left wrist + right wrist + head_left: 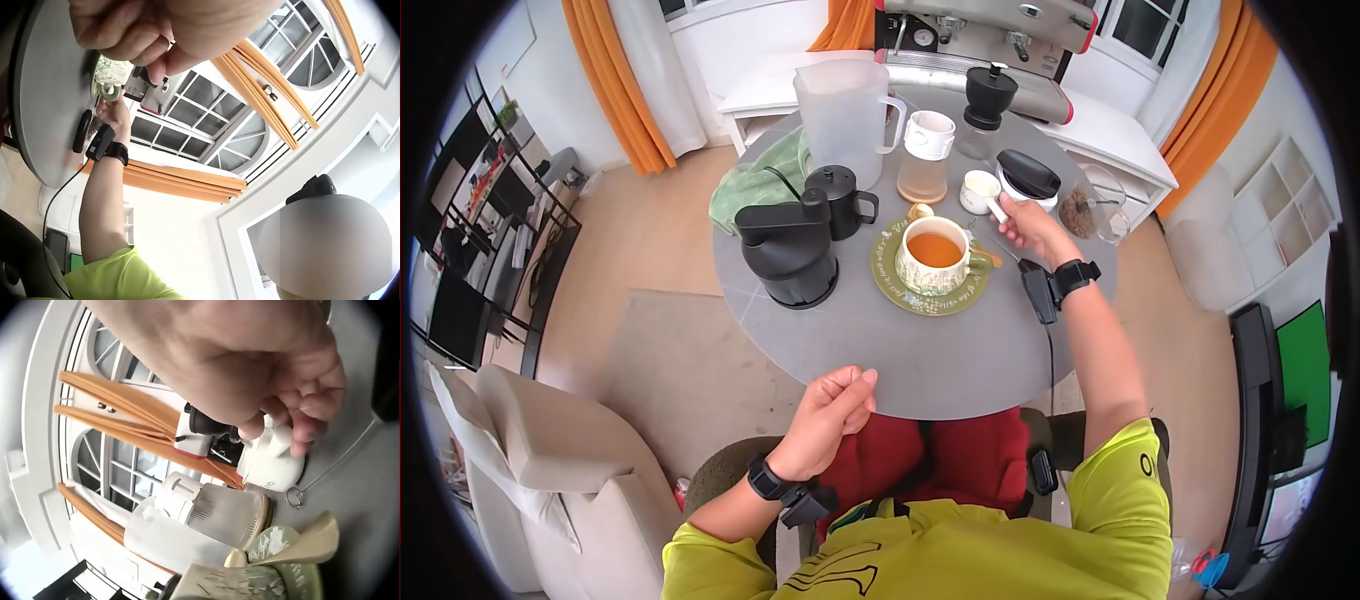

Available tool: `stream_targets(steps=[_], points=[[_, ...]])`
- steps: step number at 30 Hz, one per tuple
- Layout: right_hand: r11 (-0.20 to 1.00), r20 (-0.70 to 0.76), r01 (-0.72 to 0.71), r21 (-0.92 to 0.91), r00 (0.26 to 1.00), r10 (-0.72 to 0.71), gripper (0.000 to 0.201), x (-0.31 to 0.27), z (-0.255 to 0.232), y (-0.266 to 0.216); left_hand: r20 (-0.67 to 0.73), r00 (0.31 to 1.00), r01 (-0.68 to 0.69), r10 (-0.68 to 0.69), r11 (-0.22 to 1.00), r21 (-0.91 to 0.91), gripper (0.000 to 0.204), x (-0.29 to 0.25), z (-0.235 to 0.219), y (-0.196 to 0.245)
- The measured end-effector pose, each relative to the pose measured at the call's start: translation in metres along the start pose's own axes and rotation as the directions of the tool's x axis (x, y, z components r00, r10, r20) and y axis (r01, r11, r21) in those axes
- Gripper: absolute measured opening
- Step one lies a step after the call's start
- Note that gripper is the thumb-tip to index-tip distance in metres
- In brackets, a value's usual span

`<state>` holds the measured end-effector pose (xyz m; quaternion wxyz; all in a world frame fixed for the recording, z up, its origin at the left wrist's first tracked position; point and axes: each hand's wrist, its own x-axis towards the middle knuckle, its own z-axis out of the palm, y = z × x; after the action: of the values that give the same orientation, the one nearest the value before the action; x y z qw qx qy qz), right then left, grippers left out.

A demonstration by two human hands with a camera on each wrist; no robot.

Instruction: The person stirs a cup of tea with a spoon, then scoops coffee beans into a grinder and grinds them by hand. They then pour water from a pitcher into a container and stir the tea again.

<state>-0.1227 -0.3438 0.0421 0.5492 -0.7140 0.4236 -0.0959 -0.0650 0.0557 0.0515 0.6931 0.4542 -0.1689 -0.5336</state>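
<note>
My right hand point(1025, 222) pinches the handle of a small white cup point(979, 191) at the right of the grey table. Dark lettering shows on the cup point(275, 470) in the right wrist view, where the fingers hide part of it. Nearer to me, a patterned mug point(925, 272) of orange-brown liquid sits on a green saucer point(890, 285) with a wooden spoon point(315, 540). A thin wire whisk point(294, 497) lies beside the white cup. My left hand point(832, 412) hovers at the table's front edge, fingers curled in with the thumb against them, holding nothing.
Left on the table point(880, 380) are a black lidded container point(785, 260), a black pot point(837, 205), a green cloth point(750, 185) and a tall frosted pitcher point(840, 115). Behind stand a white-topped glass carafe point(925, 150), a grinder point(988, 105) and a black-lidded white canister point(1030, 180).
</note>
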Motion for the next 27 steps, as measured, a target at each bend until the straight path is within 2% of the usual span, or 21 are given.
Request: stream_targets(steps=[1, 3, 4, 5, 7, 14, 17, 19, 21, 23, 24, 26, 27], points=[[1.0, 0.004, 0.003, -0.011, 1.0, -0.003, 0.047, 0.003, 0.0, 0.0, 0.006, 1.0, -0.008, 0.008, 1.0, -0.001, 0.031, 0.0, -0.001, 0.001], [0.975, 0.149, -0.157, 0.155, 0.98, 0.134, 0.047, 0.008, -0.002, 0.001, 0.009, 1.0, -0.022, 0.023, 1.0, -0.003, 0.031, -0.001, -0.003, 0.003], [0.954, 0.168, -0.196, 0.228, 0.973, 0.159, 0.045, 0.003, 0.002, -0.005, 0.005, 1.0, -0.018, 0.018, 1.0, -0.013, 0.031, 0.0, -0.004, 0.004], [0.956, 0.169, -0.193, 0.223, 0.973, 0.157, 0.045, 0.007, 0.003, -0.004, 0.001, 1.0, -0.012, 0.012, 1.0, -0.023, 0.031, 0.0, -0.004, 0.004], [0.874, 0.228, -0.275, 0.4, 0.954, 0.196, 0.04, 0.014, 0.003, -0.001, -0.002, 1.0, -0.007, 0.007, 1.0, -0.031, 0.03, 0.001, -0.005, 0.005], [0.756, 0.34, -0.368, 0.541, 0.918, 0.203, 0.031, 0.015, 0.004, -0.01, 0.013, 1.0, 0.013, -0.013, 0.999, -0.039, 0.029, 0.001, -0.006, 0.004], [0.725, 0.352, -0.331, 0.604, 0.927, 0.13, 0.029, 0.007, -0.002, -0.023, 0.017, 1.0, 0.016, -0.015, 0.999, -0.044, 0.029, 0.001, -0.007, 0.004], [0.762, 0.302, -0.218, 0.609, 0.953, 0.032, 0.029, 0.003, -0.011, -0.043, 0.023, 1.0, 0.021, -0.02, 0.999, -0.05, 0.03, 0.002, -0.008, 0.004], [0.843, 0.185, -0.041, 0.536, 0.98, -0.07, 0.029, 0.0, -0.016, -0.069, 0.03, 0.999, 0.024, -0.022, 0.998, -0.056, 0.03, 0.002, -0.009, 0.004], [0.861, 0.118, 0.076, 0.503, 0.981, -0.155, 0.027, -0.005, -0.018, -0.095, 0.037, 0.999, 0.026, -0.024, 0.998, -0.053, 0.03, 0.002, -0.01, 0.005], [0.863, 0.117, 0.077, 0.5, 0.981, -0.155, 0.027, -0.009, -0.018, -0.107, 0.038, 0.999, 0.024, -0.022, 0.998, -0.057, 0.03, 0.002, -0.01, 0.005], [0.923, -0.029, 0.271, 0.275, 0.961, -0.273, 0.027, -0.013, -0.014, -0.125, 0.034, 0.999, 0.034, -0.032, 0.998, -0.054, 0.03, 0.001, -0.01, 0.006], [0.923, -0.028, 0.272, 0.272, 0.961, -0.275, 0.027, -0.011, -0.011, -0.129, 0.034, 0.999, 0.032, -0.03, 0.998, -0.056, 0.03, 0.002, -0.01, 0.006]])
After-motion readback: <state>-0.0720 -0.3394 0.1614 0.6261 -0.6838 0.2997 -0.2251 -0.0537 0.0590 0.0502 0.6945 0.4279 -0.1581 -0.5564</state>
